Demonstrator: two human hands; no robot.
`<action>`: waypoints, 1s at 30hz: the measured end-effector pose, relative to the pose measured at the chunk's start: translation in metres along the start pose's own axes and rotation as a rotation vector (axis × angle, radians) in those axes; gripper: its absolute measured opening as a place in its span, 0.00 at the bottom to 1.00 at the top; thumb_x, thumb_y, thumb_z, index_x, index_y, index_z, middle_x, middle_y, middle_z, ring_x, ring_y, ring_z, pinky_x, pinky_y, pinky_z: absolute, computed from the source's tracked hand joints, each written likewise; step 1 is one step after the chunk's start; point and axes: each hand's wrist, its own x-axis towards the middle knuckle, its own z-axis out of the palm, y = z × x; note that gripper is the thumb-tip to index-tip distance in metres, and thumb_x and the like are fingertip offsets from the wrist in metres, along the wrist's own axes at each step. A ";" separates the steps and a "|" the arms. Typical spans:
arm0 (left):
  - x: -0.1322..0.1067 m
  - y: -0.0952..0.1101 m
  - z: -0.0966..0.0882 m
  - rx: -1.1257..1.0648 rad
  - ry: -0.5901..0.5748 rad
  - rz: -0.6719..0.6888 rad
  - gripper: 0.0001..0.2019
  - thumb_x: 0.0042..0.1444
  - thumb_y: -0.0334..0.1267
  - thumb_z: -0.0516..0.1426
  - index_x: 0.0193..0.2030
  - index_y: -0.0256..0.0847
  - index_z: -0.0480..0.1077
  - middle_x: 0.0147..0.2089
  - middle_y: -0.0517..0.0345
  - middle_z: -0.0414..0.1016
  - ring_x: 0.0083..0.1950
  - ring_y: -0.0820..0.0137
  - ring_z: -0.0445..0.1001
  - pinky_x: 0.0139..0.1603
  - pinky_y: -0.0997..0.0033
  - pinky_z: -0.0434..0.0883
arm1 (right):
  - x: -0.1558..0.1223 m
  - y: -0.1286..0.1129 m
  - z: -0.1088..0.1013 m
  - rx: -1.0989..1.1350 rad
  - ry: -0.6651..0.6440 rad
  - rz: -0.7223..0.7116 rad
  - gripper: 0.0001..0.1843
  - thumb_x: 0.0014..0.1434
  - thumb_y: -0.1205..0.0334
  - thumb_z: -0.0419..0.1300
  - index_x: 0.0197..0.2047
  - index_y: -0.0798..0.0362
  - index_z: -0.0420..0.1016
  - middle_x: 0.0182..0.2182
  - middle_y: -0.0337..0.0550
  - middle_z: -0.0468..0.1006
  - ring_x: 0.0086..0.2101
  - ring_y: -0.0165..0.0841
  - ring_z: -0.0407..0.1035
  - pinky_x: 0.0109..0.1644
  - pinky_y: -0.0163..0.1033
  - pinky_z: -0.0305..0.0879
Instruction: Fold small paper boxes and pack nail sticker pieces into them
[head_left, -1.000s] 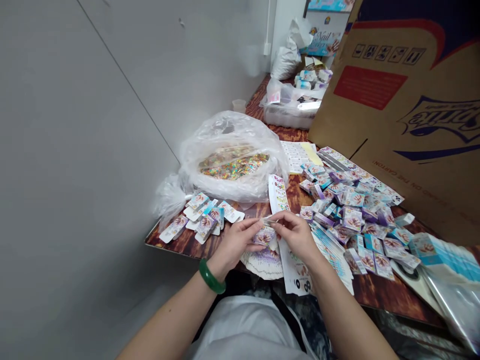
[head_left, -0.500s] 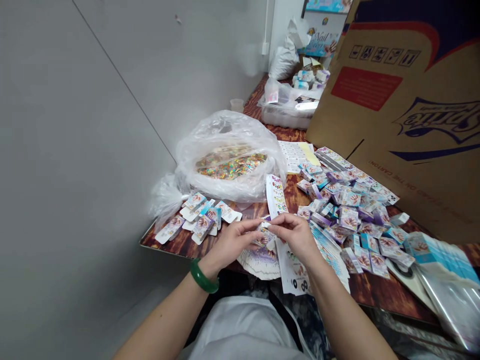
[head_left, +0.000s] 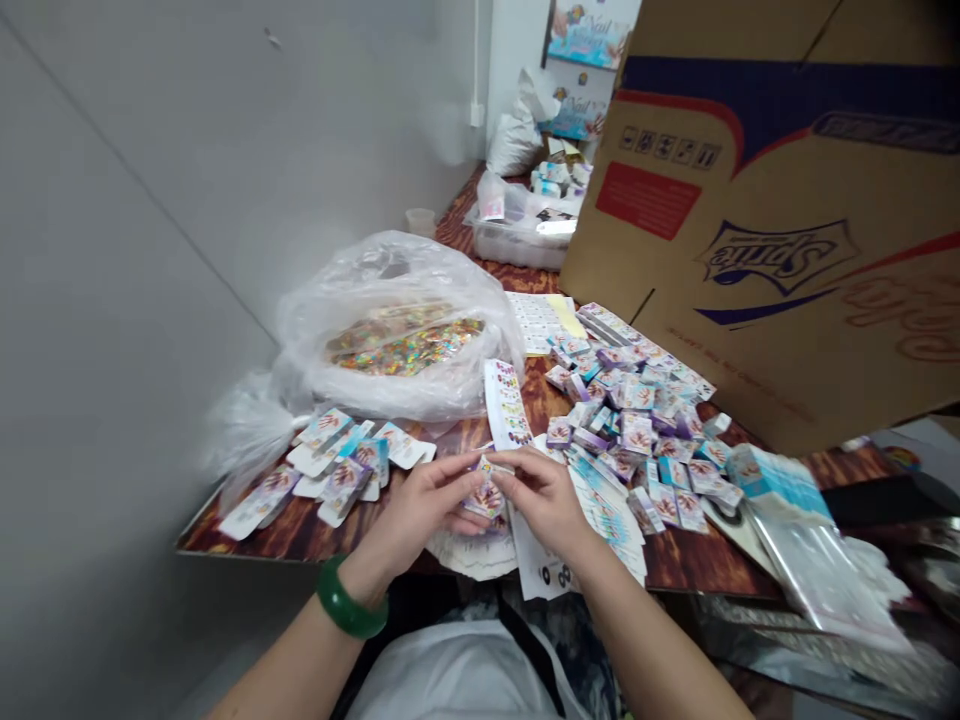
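Observation:
Between my two hands is a small printed box, white and purple with a hand picture on it. My left hand, below a green bangle, grips the box from its left side with thumb and fingers. At its top right edge, the thumb and fingertips of my right hand pinch it. Beneath them lies a fanned stack of flat printed cartons, partly hidden by my hands. A long printed sticker sheet runs under my right hand. Right of it spreads a fan of blue and white flat cartons.
A clear plastic bag of glittery packets stands behind my hands. Open-flapped small boxes lie left, and a heap of small boxes right. A large cardboard carton stands behind the heap. A clear tub sits farther back.
The view has turned right, so everything sits farther left. The box between my hands now faces me more fully, and my right fingers have come over its top edge.

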 end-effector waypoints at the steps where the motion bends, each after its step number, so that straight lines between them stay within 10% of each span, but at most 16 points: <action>1: 0.000 0.003 0.001 0.032 -0.009 0.007 0.28 0.48 0.43 0.64 0.57 0.43 0.67 0.46 0.51 0.77 0.28 0.69 0.78 0.28 0.71 0.76 | 0.004 0.002 -0.008 0.002 0.036 0.035 0.11 0.56 0.62 0.59 0.42 0.50 0.78 0.32 0.43 0.78 0.29 0.32 0.69 0.33 0.37 0.65; 9: 0.003 0.004 -0.016 0.081 0.024 0.063 0.27 0.47 0.50 0.63 0.52 0.39 0.69 0.47 0.49 0.76 0.34 0.69 0.78 0.36 0.72 0.74 | 0.030 0.011 -0.106 -0.748 0.678 0.120 0.26 0.56 0.53 0.56 0.53 0.59 0.69 0.48 0.59 0.69 0.50 0.48 0.61 0.54 0.53 0.56; 17: 0.004 -0.004 -0.011 0.079 0.049 0.090 0.23 0.46 0.50 0.63 0.46 0.37 0.71 0.41 0.53 0.77 0.32 0.70 0.76 0.36 0.70 0.73 | 0.020 0.023 -0.010 -0.986 -0.062 0.434 0.27 0.56 0.46 0.55 0.48 0.61 0.71 0.42 0.62 0.75 0.48 0.50 0.66 0.50 0.48 0.60; 30: 0.002 -0.010 -0.006 0.050 0.051 0.076 0.20 0.46 0.48 0.63 0.43 0.37 0.72 0.38 0.52 0.77 0.31 0.70 0.76 0.33 0.72 0.72 | 0.030 0.037 -0.008 -0.825 -0.147 0.649 0.35 0.51 0.43 0.55 0.52 0.63 0.69 0.47 0.64 0.74 0.47 0.50 0.69 0.47 0.46 0.63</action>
